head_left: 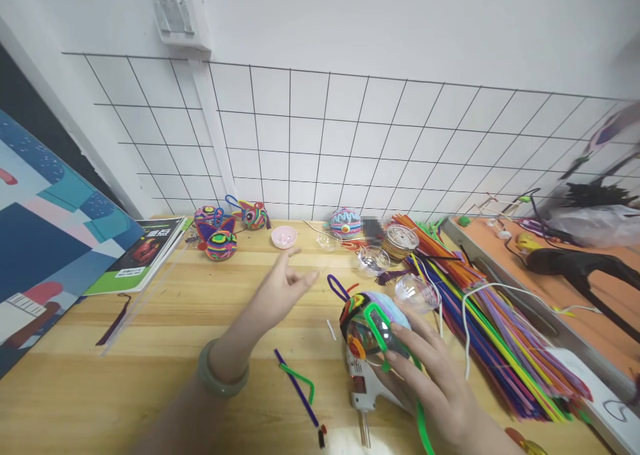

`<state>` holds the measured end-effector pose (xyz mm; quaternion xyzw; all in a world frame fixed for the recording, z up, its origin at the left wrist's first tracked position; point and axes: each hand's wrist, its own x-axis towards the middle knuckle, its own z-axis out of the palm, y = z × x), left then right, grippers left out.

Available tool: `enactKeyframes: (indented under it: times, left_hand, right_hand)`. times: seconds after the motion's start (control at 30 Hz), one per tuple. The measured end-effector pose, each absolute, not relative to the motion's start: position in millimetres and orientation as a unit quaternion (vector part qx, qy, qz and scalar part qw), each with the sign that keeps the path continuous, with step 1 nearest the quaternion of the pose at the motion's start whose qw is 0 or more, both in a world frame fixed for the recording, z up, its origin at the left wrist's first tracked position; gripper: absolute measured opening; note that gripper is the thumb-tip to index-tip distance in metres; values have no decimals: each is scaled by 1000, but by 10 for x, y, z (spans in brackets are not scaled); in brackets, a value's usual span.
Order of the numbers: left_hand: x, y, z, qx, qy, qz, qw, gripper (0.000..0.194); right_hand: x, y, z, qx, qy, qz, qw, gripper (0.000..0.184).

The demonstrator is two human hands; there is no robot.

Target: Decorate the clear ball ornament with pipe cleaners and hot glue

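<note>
Two hands work over the wooden table, which carries everything else. Along its right side lies the big spread of pipe cleaners in many colours, fanned toward the near edge. Next in size is the decorated ball, a clear globe wrapped in green, red and purple stems, sitting just above the glue gun near the table's front. The right hand grasps this ball from its near side, fingers spread across the shell with a green stem trailing beneath the palm. The left hand, a pale bangle on its wrist, hangs released and empty above the bare wood, fingers loosely extended toward the small pink dish by the wall. To keep the wrapping tidy, the ball is best held steady with a firm but light grip, clear of the gun's nozzle. Loose stem pieces lie between the hands.
</note>
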<state>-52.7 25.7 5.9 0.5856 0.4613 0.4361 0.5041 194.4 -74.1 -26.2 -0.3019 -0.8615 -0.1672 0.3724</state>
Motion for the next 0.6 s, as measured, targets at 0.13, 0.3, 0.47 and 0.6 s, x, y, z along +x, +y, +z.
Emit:
enactKeyframes:
  times: [0.13, 0.3, 0.47, 0.6]
  left_hand:
    - [-367, 5, 115, 538, 359, 253, 720, 99]
    - [-204, -121, 124, 426, 336, 254, 800, 87]
    - [-166, -87, 80, 379, 326, 272, 822, 64]
    - [-119, -95, 50, 388, 331, 297, 807, 56]
  right_hand:
    - [1892, -743, -267, -289, -875, -162, 354, 34]
    - [1818, -744, -291, -287, -882, -150, 342, 35]
    - [1786, -728, -314, -288, -882, -146, 343, 37]
    - [1785, -727, -329, -296, -882, -141, 338, 35]
